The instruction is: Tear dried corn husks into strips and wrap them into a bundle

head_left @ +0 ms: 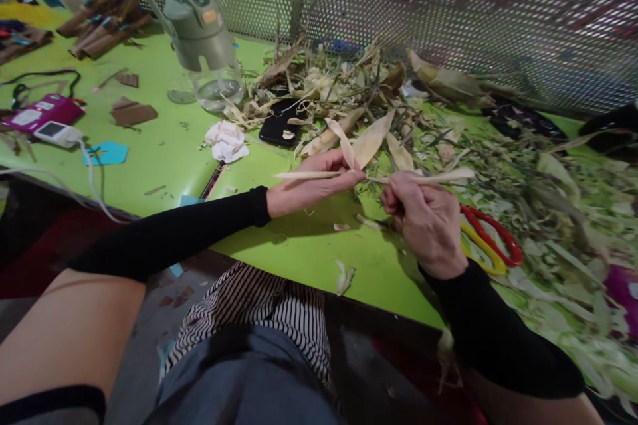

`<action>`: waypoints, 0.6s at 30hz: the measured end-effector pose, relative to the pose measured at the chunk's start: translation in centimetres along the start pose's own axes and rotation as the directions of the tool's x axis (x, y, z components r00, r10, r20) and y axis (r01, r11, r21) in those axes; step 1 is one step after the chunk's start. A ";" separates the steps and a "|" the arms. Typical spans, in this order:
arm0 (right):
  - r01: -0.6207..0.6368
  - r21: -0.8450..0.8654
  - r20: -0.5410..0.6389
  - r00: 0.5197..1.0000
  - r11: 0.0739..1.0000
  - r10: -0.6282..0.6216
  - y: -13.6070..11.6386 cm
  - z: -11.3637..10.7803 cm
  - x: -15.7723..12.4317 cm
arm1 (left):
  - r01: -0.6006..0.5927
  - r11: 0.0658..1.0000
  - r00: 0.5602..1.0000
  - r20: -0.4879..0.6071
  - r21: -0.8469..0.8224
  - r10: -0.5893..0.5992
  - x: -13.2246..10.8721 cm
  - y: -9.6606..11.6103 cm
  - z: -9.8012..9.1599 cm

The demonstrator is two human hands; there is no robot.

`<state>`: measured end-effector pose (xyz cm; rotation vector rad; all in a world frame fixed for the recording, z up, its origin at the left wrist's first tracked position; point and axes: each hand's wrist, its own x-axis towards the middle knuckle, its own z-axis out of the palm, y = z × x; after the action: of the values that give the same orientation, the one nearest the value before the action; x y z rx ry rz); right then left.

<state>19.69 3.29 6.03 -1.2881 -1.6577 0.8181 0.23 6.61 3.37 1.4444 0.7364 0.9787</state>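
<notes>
My left hand (314,184) is closed in a pinch on pale dried leaf strips (369,146), held just above the green table (164,153). One strip runs left from the pinch and others fan upward. My right hand (423,219) is closed around the other end of a strip (438,177) that stretches between both hands. Both arms wear black sleeves.
A heap of dried husks and leaf scraps (523,166) covers the table's right and back. Red and yellow-handled scissors (491,242) lie by my right wrist. A black phone (282,123), crumpled tissue (226,141), clear water bottle (204,33) and pink device (42,113) sit left. Mesh wall behind.
</notes>
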 end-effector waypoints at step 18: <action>-0.006 0.197 0.019 1.000 0.980 0.002 0.7 0.9 0.5 | 0.127 0.990 0.980 0.159 -0.053 -0.117 -0.4 0.9 0.4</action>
<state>19.09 3.90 5.19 -1.1491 -1.5462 0.9742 0.33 6.00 4.24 1.3866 0.6654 0.7786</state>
